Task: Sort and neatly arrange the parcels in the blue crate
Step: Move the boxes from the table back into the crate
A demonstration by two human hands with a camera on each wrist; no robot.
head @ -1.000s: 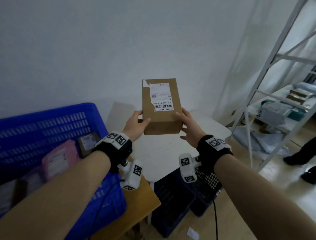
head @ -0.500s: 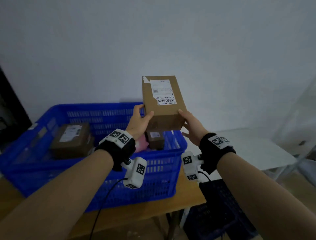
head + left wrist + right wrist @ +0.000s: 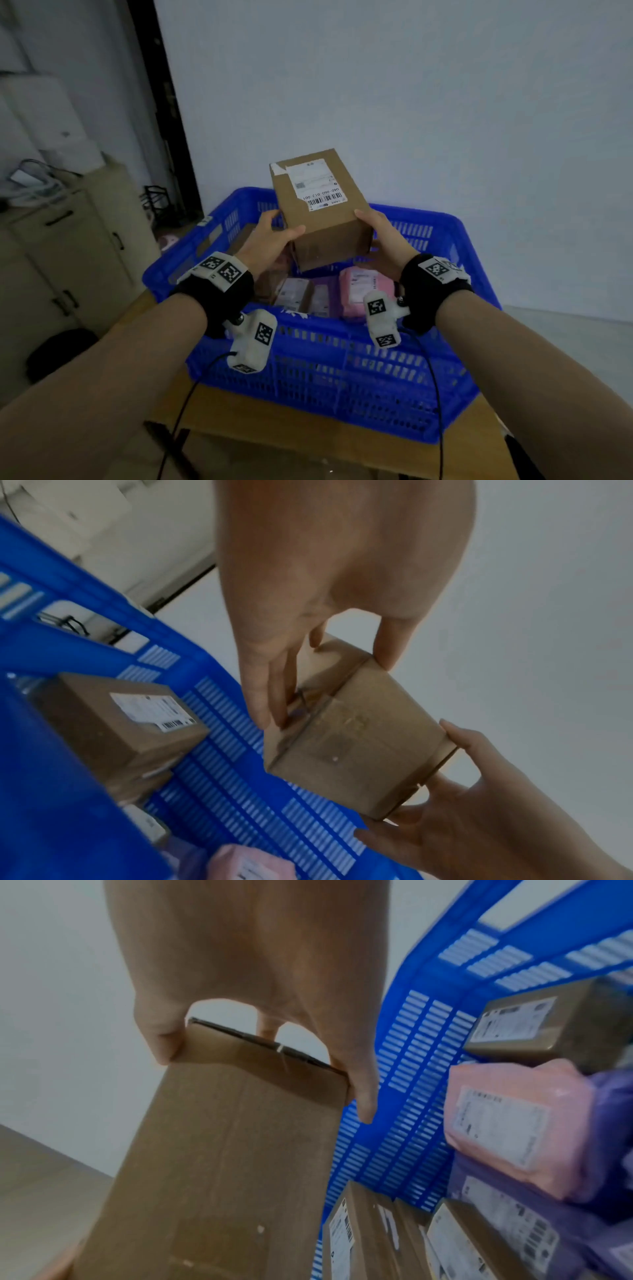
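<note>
A brown cardboard box (image 3: 322, 209) with a white shipping label is held tilted in the air over the blue crate (image 3: 342, 377). My left hand (image 3: 272, 234) grips its left side, thumb on the near face. My right hand (image 3: 383, 240) grips its right side. The left wrist view shows the box (image 3: 352, 750) from below, between the left hand (image 3: 308, 588) and the right hand (image 3: 479, 818). In the right wrist view the right hand (image 3: 257, 961) clasps the box (image 3: 222, 1150) at its end. Inside the crate lie a pink parcel (image 3: 359, 294), a purple parcel (image 3: 514, 1226) and brown boxes (image 3: 369, 1237).
The crate stands on a wooden table (image 3: 308, 438) against a white wall. A beige cabinet (image 3: 68, 240) stands to the left, with a dark object (image 3: 58, 353) on the floor before it. A pale surface (image 3: 565, 342) lies to the right of the crate.
Both hands have carried the box leftwards from over the white table to above the blue crate. The grip on the box is unchanged.
</note>
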